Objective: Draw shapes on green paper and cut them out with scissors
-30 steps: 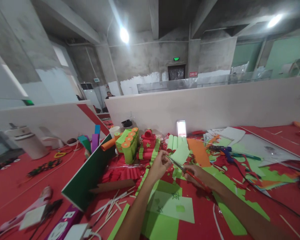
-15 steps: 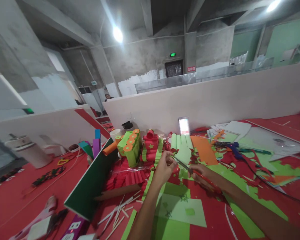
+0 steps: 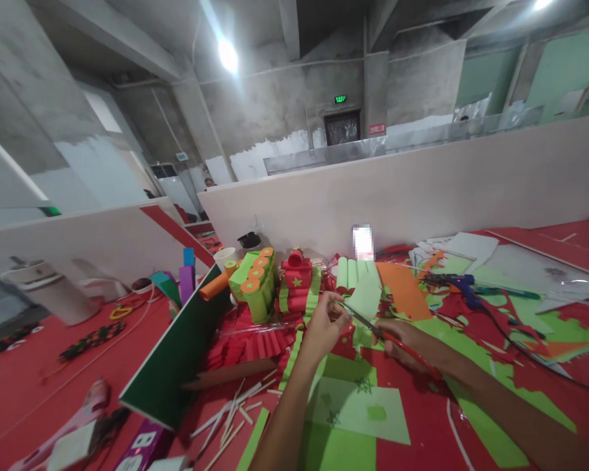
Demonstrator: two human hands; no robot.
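Observation:
My right hand [image 3: 403, 340] grips a pair of scissors [image 3: 366, 320] with red-orange handles. Their blades point left, and the tip reaches the fingers of my left hand [image 3: 326, 327]. That hand is closed in a pinch; whatever small piece lies between its fingertips is too small to make out. Just behind the blades is a light green paper piece [image 3: 367, 296]. Below my hands lies a pale green sheet [image 3: 392, 418] with star outlines drawn on it and cut-out holes, over brighter green paper [image 3: 343, 453].
Rolled red and green paper models [image 3: 297, 281] and a green block with orange discs [image 3: 258, 281] stand behind my left hand. A dark green board [image 3: 171, 353] leans at left near white paper sticks [image 3: 230, 412]. At right lie a blue glue gun [image 3: 464, 288] and green scraps [image 3: 500, 405].
The view has shifted slightly. My hands stay close together, with the scissors' tip still at my left fingers; the blades look a little more closed.

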